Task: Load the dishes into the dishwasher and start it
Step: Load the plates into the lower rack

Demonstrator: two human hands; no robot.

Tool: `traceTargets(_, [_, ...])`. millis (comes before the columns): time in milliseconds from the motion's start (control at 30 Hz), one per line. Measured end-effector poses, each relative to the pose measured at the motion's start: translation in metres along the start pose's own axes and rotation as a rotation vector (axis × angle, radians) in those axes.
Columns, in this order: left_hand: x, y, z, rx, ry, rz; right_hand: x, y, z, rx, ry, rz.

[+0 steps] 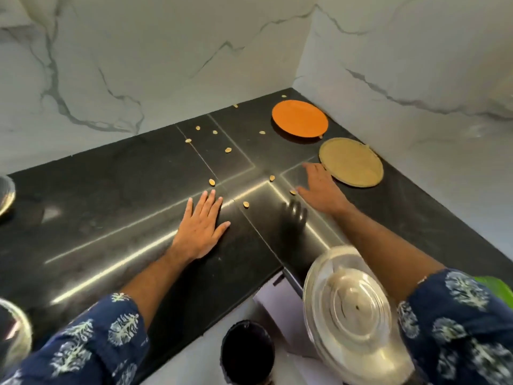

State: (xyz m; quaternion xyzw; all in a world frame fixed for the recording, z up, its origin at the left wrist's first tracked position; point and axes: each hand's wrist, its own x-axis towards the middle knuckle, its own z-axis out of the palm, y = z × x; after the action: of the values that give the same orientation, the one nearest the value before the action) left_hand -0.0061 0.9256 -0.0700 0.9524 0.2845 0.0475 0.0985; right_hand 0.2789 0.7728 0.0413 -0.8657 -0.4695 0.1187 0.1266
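You're gathering dishes: your left hand (200, 228) lies flat and spread on the black table (111, 195), your right hand (319, 188) reaches open toward the tan plate (351, 162) near the corner, so curl under its rim next.

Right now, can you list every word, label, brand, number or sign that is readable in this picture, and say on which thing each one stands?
None: no readable text in the head view.
Orange plate: plain, no print.
Tan plate: plain, no print.
Steel lid: no visible stamp.
Black countertop: only seams and scattered seeds.
Marble wall: veins only.
Sleeve: leaf pattern, no letters.
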Motion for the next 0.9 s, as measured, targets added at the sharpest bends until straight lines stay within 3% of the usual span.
traceTargets(167, [0.004,-0.007,0.009,-0.036,0.05,-0.053,0.109,0.026,0.012,0.189,-0.058,0.054])
traceTargets(367, [0.003,-0.006,0.004,-0.033,0.028,-0.079,0.191,0.045,0.033,0.441,-0.012,0.249])
traceTargets(533, [0.004,-0.006,0.003,-0.085,0.038,-0.086,0.205,0.047,0.034,0.406,-0.005,0.3])
traceTargets(700, [0.004,-0.005,0.001,-0.11,0.028,-0.091,0.184,0.042,0.047,0.323,0.12,0.383])
traceTargets(900, [0.004,-0.006,0.0,-0.108,0.002,-0.093,0.18,0.042,0.048,0.403,0.217,0.649])
